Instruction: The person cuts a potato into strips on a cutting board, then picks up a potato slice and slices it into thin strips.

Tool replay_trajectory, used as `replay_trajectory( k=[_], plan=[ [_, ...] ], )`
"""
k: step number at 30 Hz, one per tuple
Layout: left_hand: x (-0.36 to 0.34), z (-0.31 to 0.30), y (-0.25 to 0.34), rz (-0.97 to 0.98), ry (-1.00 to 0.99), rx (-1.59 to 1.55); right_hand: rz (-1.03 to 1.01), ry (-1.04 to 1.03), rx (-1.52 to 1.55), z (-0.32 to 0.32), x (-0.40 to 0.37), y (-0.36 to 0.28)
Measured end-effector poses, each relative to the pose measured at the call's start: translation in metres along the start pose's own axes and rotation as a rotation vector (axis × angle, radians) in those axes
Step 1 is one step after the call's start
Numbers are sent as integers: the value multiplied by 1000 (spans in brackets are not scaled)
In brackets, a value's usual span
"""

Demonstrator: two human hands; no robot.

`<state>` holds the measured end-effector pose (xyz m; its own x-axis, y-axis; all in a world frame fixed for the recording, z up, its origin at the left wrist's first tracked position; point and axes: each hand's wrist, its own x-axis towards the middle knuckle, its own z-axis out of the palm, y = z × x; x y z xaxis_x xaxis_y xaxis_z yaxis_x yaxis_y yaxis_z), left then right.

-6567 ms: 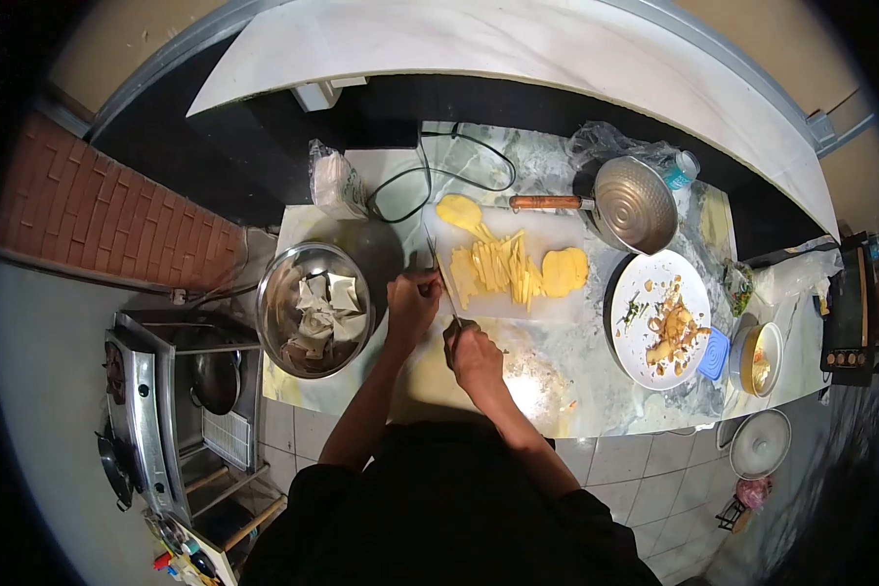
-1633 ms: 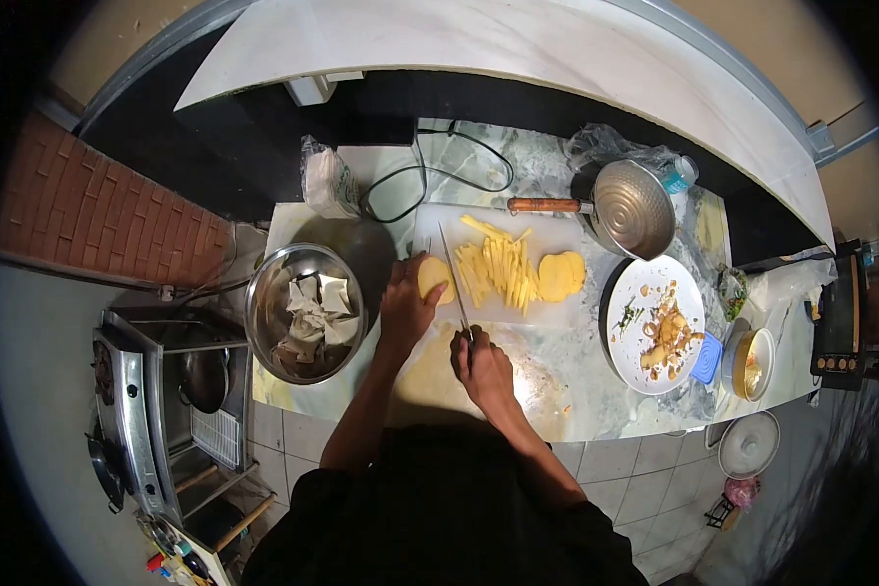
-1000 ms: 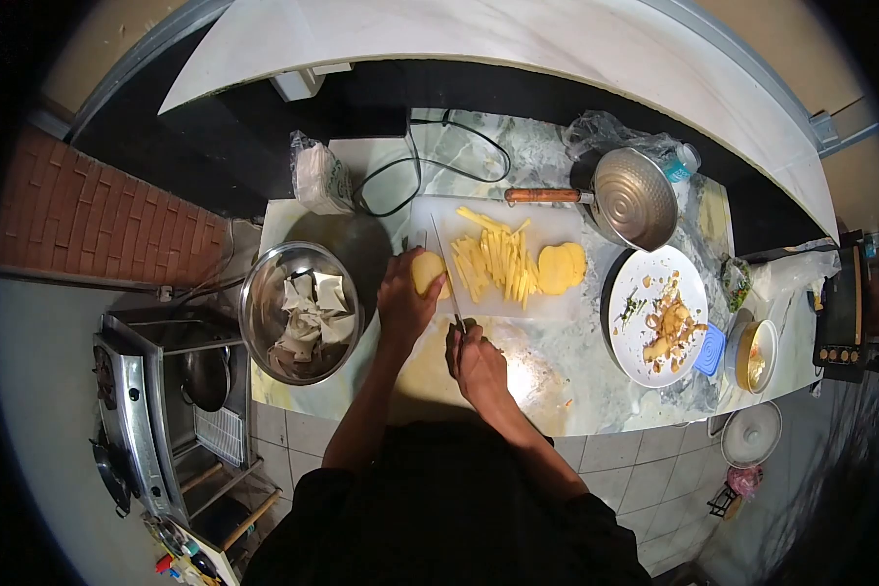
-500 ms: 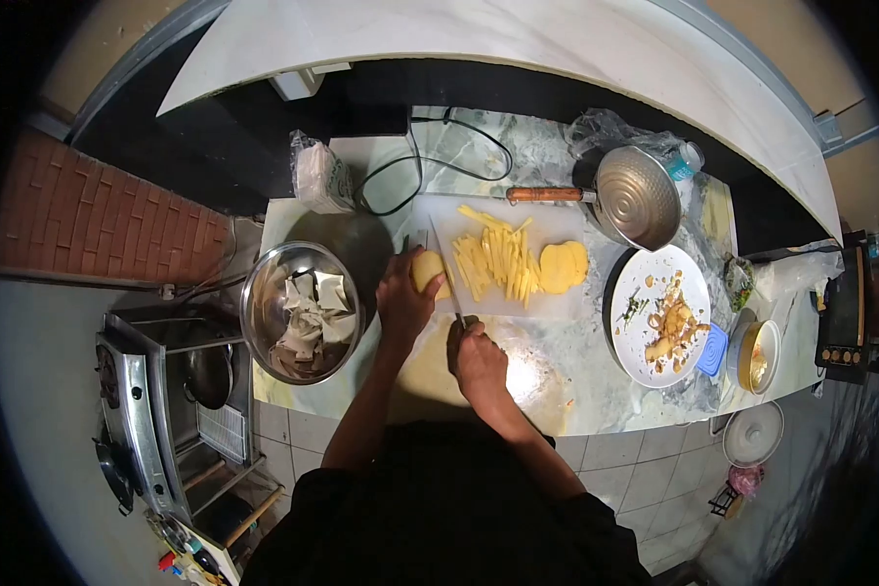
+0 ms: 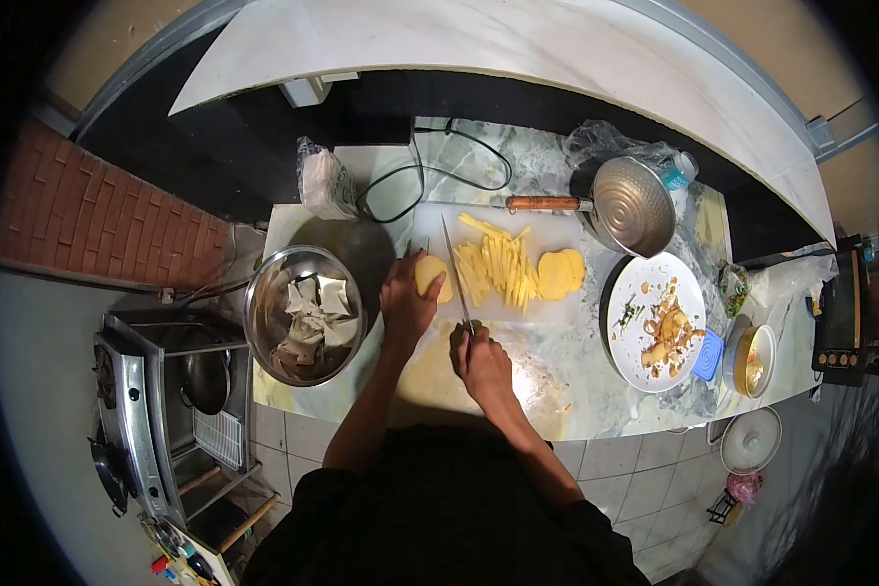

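My left hand [image 5: 407, 298] is closed around a peeled potato [image 5: 433, 277] at the left side of the white cutting board [image 5: 568, 230]. In my right hand [image 5: 483, 363] is a knife [image 5: 453, 259], its blade pointing away from me. The blade lies between the potato and a pile of cut potato sticks [image 5: 502, 262], a little apart from the potato. Several flat potato slices [image 5: 560, 273] overlap at the board's right. My fingers partly hide the potato and cover the knife's handle.
A steel bowl [image 5: 257, 337] with pale folded pieces stands left. On the right are a saucepan [image 5: 633, 205] with a wooden handle, a white plate [image 5: 635, 363] of peelings, a blue lid [image 5: 709, 355] and a round container [image 5: 752, 361]. A black cable [image 5: 422, 176] loops behind the board.
The knife has moved slightly right, away from the potato, with my right hand shifting a little right and nearer me. My left hand keeps its hold. The whole view has shifted slightly.
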<state>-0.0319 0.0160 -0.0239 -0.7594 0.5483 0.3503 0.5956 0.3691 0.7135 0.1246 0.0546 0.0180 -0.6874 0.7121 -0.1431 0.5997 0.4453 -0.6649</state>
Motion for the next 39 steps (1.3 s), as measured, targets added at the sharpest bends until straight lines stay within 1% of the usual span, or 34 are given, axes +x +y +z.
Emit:
replay_trajectory(
  k=[1,3,5,8,16,18,19,21,22,24,27,30,31,33,34,36,39],
  plan=[
    [0,-1,2,-2,1,37,3,3,0,1,0,1],
    [0,0,3,-4,-2,74,4,-79,-2,6,0,3],
    [-1,0,2,-65,-8,40,3,-57,7,11,0,4],
    [-2,-1,5,-97,-14,44,-1,-45,8,13,0,3],
    [-4,-2,9,-95,-6,80,2,-72,-7,14,0,-1],
    [-3,-5,14,-81,1,109,-2,-69,-78,13,0,-3],
    [-3,-7,15,-104,-31,87,4,-71,-76,19,-1,1],
    [-2,-6,13,-129,-67,64,-77,5,-182,28,0,7],
    [-2,-6,11,-109,-65,58,-69,-1,-182,28,-2,6],
    [-2,-7,9,-87,-65,53,10,-71,-244,25,2,2],
    [-1,-7,8,-74,-86,75,0,-78,-280,23,3,1],
    [-1,-7,6,-18,-53,80,-6,-66,-265,25,3,3],
    [0,-8,7,-52,-79,90,-11,-64,-264,24,3,3],
    [1,-9,7,-83,-97,103,77,-96,-257,20,3,3],
    [1,-7,5,-102,-94,75,73,-95,-257,20,2,5],
    [1,-7,5,-123,-88,46,53,-58,-114,18,1,10],
    [4,-9,7,-122,-97,-9,75,-46,-74,15,2,8]
  ],
)
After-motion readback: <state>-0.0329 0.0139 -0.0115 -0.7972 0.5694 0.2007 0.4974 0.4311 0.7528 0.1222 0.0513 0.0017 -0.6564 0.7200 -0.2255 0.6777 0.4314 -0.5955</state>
